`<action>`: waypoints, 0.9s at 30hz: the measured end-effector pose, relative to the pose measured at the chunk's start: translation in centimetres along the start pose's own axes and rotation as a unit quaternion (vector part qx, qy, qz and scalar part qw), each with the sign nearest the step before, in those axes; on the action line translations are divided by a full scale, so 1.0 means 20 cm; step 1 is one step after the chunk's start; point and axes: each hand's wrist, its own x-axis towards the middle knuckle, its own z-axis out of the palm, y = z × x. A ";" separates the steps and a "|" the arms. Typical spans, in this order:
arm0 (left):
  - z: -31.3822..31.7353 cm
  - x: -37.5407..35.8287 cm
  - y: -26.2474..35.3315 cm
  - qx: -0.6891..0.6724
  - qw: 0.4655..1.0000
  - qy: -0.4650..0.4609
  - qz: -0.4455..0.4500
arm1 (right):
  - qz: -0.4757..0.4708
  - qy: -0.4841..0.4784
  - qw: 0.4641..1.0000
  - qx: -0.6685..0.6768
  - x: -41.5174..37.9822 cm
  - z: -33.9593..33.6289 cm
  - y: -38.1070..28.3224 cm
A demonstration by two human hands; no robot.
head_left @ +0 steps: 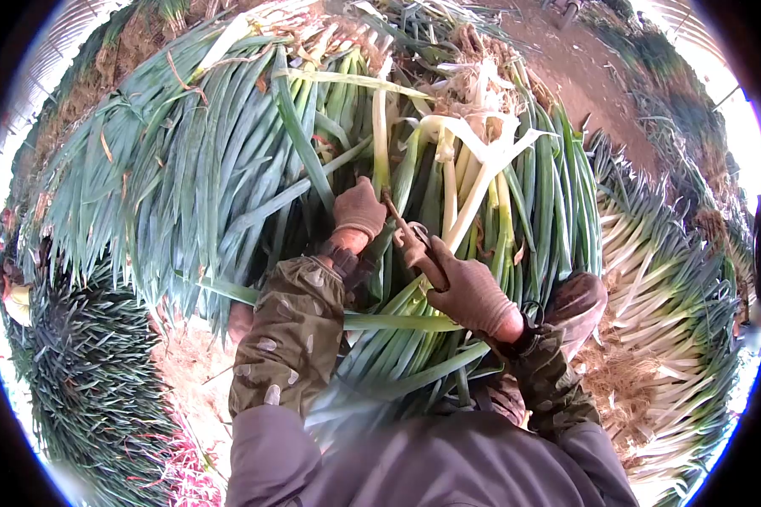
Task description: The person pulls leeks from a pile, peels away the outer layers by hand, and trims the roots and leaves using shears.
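My left hand [359,209], in a brown work glove, is closed at the lower part of a pale leek stalk [380,127] that stands upright among the leaves. In my right hand [473,291], gloved the same way, is a pair of brown, rusty-looking scissors [407,232]. Their tips point up and left, close beside the stalk and my left fingers. Under both hands lies a heap of leeks [558,190] with long green leaves. A peeled-back white leek [486,165] lies across the heap, right of the scissors.
A thick pile of leeks [186,160] fills the left. Rows of leeks with white shanks and roots [651,313] lie at the right. Dark green tops [84,372] stand at lower left, near pink strands [192,465]. Bare soil [588,84] shows at the back.
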 end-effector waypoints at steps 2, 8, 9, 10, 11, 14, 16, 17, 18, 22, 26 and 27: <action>-0.02 0.00 -0.03 -0.010 1.000 0.006 -0.002 | -0.002 -0.003 1.000 -0.013 0.03 0.01 -0.01; -0.06 -0.02 -0.06 -0.028 1.000 -0.006 -0.006 | 0.022 0.033 0.999 -0.033 0.14 0.04 -0.03; -0.07 -0.03 -0.06 -0.030 0.999 -0.014 -0.004 | 0.030 0.032 0.998 -0.038 0.17 0.04 -0.02; -0.08 -0.04 -0.05 -0.032 0.999 -0.021 -0.002 | 0.038 0.032 0.998 -0.043 0.18 0.04 -0.03; -0.08 -0.05 -0.05 -0.040 0.999 -0.021 0.002 | 0.035 0.046 0.997 -0.042 0.18 0.03 -0.02; -0.09 -0.06 -0.05 -0.078 0.996 -0.023 0.021 | 0.031 0.074 0.996 -0.027 0.15 0.00 -0.03; -0.05 -0.04 -0.09 -0.123 0.991 -0.034 0.037 | 0.035 0.070 0.997 0.001 0.06 -0.04 -0.04; -0.03 -0.03 -0.10 -0.143 0.988 -0.025 0.049 | 0.016 0.071 0.997 -0.002 0.02 -0.05 -0.03; -0.01 -0.02 -0.12 -0.151 0.987 -0.025 0.050 | 0.021 0.061 0.998 0.008 -0.04 -0.06 -0.02; -0.08 -0.12 -0.07 -0.203 0.975 -0.035 0.079 | 0.080 0.152 0.984 0.039 -0.22 -0.05 0.12; -0.08 -0.15 -0.05 -0.248 0.958 -0.037 0.138 | 0.140 0.132 0.980 0.042 -0.44 -0.10 0.19; -0.08 -0.16 -0.05 -0.242 0.960 -0.039 0.139 | 0.142 0.136 0.979 0.054 -0.50 -0.09 0.21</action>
